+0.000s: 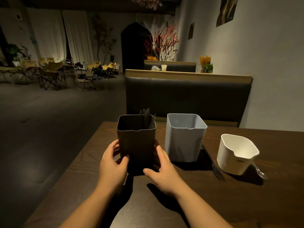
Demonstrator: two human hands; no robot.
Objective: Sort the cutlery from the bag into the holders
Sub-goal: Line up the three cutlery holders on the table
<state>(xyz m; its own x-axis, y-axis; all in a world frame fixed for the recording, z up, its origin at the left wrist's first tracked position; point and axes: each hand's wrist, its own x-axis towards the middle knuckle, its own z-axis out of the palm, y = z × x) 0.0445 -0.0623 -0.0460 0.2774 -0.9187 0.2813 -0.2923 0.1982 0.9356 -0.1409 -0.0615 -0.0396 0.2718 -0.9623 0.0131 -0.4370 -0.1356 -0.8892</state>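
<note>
A dark brown square holder stands upright on the wooden table, with several black cutlery handles sticking out at its back right corner. My left hand grips its lower left side, and my right hand grips its lower right side. To its right stands a grey square holder. Further right, a white holder sits tilted. A black fork lies flat between the grey and white holders. A clear plastic utensil pokes out from behind the white holder.
The table's left edge runs diagonally beside my left hand, with open floor beyond. A dark padded bench back stands right behind the table. A pale wall is on the right. Folding chairs stand far off at the left.
</note>
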